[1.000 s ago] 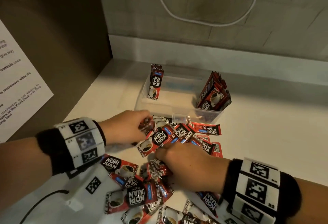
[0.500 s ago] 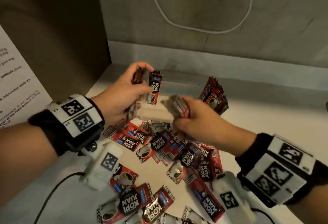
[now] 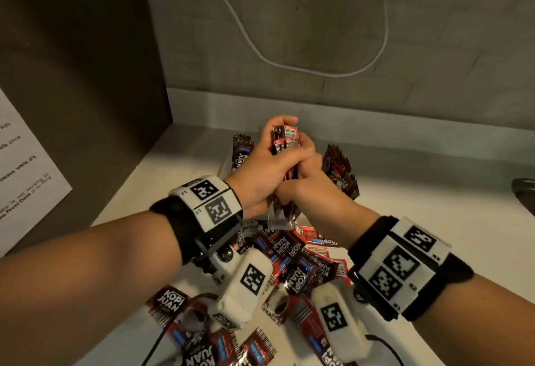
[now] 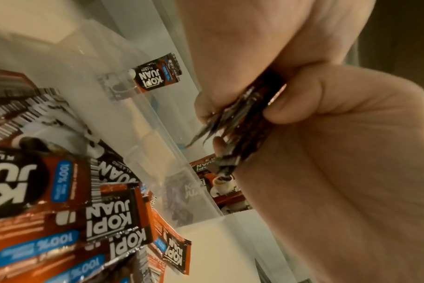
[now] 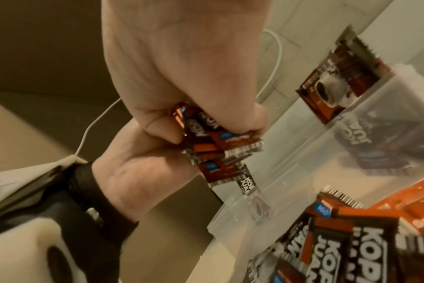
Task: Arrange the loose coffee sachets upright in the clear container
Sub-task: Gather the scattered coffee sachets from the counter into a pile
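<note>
Both hands are raised above the clear container and pressed together around one bundle of coffee sachets. The left hand wraps the bundle from the left, fingers curled over its upper end; the right hand clenches the same bundle from the right, lower down. The barcode ends of the bundle project above the fingers, and further edges hang below the hands. Inside the container, one sachet stands upright at the left end and a leaning stack occupies the right end. Loose sachets lie scattered flat on the tabletop in front of the container, beneath the wrists. A white cable hangs on the wall behind.
</note>
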Demonstrator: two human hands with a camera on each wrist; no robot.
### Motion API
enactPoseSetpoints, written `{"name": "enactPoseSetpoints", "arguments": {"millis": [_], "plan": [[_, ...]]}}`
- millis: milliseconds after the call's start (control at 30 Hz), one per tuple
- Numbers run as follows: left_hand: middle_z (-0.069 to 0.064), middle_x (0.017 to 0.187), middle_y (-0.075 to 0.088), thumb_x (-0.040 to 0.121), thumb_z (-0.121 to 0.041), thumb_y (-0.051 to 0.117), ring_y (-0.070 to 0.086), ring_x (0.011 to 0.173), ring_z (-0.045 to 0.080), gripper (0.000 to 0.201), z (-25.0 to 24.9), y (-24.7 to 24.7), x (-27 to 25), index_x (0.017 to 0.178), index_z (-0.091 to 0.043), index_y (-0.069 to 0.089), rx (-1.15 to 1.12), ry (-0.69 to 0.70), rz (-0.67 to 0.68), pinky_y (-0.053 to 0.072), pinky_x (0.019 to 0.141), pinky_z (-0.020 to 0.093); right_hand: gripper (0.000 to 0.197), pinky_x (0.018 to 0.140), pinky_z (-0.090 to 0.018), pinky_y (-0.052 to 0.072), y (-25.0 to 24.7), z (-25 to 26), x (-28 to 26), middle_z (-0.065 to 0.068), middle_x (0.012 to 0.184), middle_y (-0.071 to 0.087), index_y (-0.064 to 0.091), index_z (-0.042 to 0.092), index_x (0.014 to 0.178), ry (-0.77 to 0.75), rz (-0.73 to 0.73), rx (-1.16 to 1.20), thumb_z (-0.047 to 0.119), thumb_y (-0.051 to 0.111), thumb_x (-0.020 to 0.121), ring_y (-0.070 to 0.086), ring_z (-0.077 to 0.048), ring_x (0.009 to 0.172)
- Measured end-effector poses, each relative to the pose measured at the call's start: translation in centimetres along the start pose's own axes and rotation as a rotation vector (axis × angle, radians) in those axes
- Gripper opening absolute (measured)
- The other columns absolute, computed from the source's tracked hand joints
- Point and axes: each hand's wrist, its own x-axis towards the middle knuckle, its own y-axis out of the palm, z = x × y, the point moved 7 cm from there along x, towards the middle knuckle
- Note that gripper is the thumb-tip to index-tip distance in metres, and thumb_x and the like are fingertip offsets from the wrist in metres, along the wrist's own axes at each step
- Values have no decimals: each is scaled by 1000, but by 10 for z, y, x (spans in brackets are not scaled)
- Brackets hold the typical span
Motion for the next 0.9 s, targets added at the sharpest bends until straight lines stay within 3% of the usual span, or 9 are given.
{"name": "enactPoseSetpoints", "arguments": {"millis": [100,167,267,333,400,500,667,800,900], "plan": [[3,83,62,90,2,56,61,73,17,39,-1,0,13,105,-34,53,65,55,-77,51,64,30,112,101,-48,45,-17,0,1,4,134,29,5,37,150,7,-29,-146,27,58,52,32,-25,133],[2,80,57,88,4,55,55,66,13,44,-4,-6,27,110,-33,49,118,122,-171,47,61,29,112,109,-52,33,-41,0,4,1,144,30,9,37,150,-8,-176,-224,49,58,50,29,-24,136],[-4,108,56,90,-3,58,58,84,2,56,-3,-7,44,130,-36,37,247,217,-202,48,75,17,97,106,-51,34,-84,-7,4,4,130,46,27,36,144,31,-458,-120,64,54,56,41,-23,128],[-5,120,52,91,-8,62,55,103,4,56,7,-6,54,134,-32,35,324,226,-198,43,85,11,80,100,-40,36,-103,-22,5,6,130,45,31,28,144,112,-528,34,59,54,73,40,-21,129],[-3,111,54,91,-12,63,55,101,10,48,22,-2,63,129,-29,40,389,193,-192,44,83,16,66,87,-31,33,-110,-38,7,0,138,44,35,21,142,191,-523,138,52,50,86,40,-20,128],[-7,94,51,91,-18,64,51,77,5,40,45,3,71,125,-23,43,480,120,-187,44,63,10,52,85,-35,39,-108,-60,9,-5,134,48,41,22,133,272,-467,194,53,44,91,47,-22,120],[7,124,55,81,-40,72,60,106,27,39,77,16,76,110,-35,47,385,-64,-106,53,91,45,77,88,-43,52,-94,-81,19,-9,123,62,48,19,132,328,-338,313,69,49,75,63,-25,107],[9,120,59,56,-73,59,60,107,26,57,82,22,77,97,-33,58,294,-197,-126,49,96,45,69,101,-48,45,-86,-77,24,-7,117,68,59,21,124,281,-321,345,66,50,73,63,-24,110],[14,126,56,90,-50,49,55,115,30,44,84,28,74,125,-24,53,256,-240,-122,43,102,44,53,98,-45,47,-84,-76,25,-11,114,69,62,16,120,264,-304,379,55,44,91,64,-25,108]]}}
